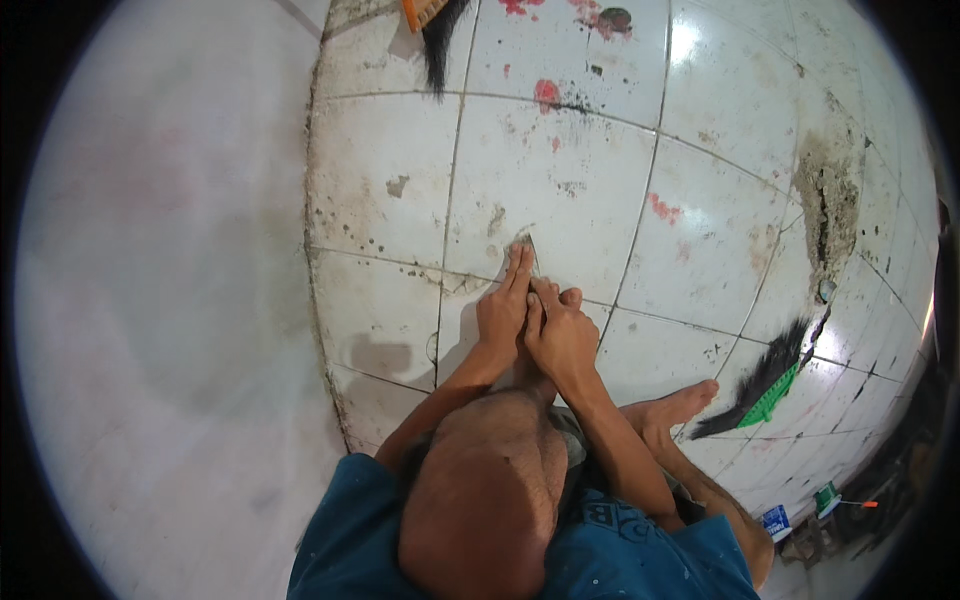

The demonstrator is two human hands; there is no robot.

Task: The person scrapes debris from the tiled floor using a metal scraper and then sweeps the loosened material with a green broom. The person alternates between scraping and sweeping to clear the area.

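Blue shirt (640,560): 1 patch of dark printed lettering (612,515) on the cloth, just beside the right forearm; a few large characters show, running at a slant, with the rest of the print lost in the folds.
Blue-and-white container (775,522): 1 printed label facing the camera, at the lower right by the bent knee; its lettering is small and tilted, partly legible in the larger characters and too small to make out below.
Green-and-white container (826,500): just beyond the blue-and-white one; too small to tell whether its side carries print.
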